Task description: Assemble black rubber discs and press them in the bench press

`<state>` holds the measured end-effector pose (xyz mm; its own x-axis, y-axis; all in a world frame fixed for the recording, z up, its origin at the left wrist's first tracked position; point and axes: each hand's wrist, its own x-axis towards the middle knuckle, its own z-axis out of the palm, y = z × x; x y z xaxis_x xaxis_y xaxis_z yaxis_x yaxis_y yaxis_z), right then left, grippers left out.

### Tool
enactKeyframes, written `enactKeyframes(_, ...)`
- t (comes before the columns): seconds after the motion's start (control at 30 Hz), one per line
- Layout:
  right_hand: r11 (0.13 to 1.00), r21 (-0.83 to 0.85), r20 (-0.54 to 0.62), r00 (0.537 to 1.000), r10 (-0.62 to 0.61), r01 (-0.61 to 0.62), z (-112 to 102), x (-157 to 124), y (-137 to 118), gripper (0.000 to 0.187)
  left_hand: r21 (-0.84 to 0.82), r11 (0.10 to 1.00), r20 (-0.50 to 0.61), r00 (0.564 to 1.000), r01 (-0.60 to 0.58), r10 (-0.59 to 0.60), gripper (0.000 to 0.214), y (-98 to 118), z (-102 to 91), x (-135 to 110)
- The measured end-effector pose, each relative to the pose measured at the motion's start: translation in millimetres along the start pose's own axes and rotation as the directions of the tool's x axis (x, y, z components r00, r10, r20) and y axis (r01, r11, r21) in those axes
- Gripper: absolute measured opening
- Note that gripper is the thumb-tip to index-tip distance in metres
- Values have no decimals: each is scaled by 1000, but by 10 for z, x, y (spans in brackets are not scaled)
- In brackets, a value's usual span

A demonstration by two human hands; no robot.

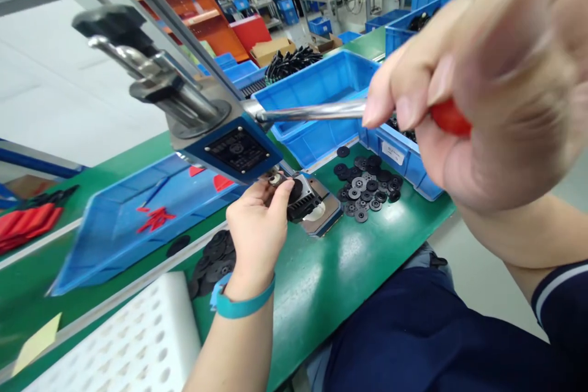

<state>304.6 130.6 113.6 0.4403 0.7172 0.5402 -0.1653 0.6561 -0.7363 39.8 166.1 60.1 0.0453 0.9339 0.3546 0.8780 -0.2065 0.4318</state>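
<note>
My right hand [496, 92], partly blurred, is wrapped round the red knob [451, 119] of a steel lever [316, 113]. That lever comes out of the side of a blue arbor press [234, 150]. Below the press head, my left hand [257, 220] pinches a small black disc [296, 188] between thumb and fingers, at a black ribbed block [305, 202] on the press base [328, 214]. The fingers hide part of the disc and the end of the ram. To the right of the base lies a pile of black and grey discs [367, 187].
A blue tray [114, 245] with red pieces lies on the left. A dark disc pile [214, 260] and a white perforated foam block [124, 337] are near my left forearm. Blue bins [316, 86] stand behind the press on the green bench [298, 318].
</note>
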Motion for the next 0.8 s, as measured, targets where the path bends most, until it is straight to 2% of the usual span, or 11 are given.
enactKeyframes(0.1, 989, 114, 7, 995, -101, 100, -117, -187, 94, 66, -1, 1000, -1, 1000, 8, -8, 39, -13, 6, -3)
enactKeyframes(0.13, 983, 152, 48, 993, -111, 102, -166, -239, 134, 59, -6, 1000, 2, 1000, 13, -13, 39, -19, 8, -3)
enactKeyframes(0.2, 975, 192, 113, 985, -132, 109, -249, -324, 222, 31, -21, 999, 15, 1000, 28, -28, 38, -30, 11, -4)
enactKeyframes(0.27, 975, 192, 129, 982, -135, 109, -294, -388, 314, 14, -39, 998, 24, 999, 46, -45, 39, -35, 14, -6)
enactKeyframes(0.47, 917, 308, 113, 948, -299, 252, -274, -484, 525, 13, -94, 993, 27, 997, 70, -68, 42, -32, 29, -17)
enactKeyframes(0.63, 932, 256, 96, 953, -287, 255, -268, -477, 545, 13, -108, 990, 22, 996, 93, -92, 41, -9, 43, -24)
enactKeyframes(0.8, 933, 254, 98, 952, -289, 257, -281, -652, 682, 13, -61, 994, 7, 996, 93, -93, 43, -33, 39, -15)
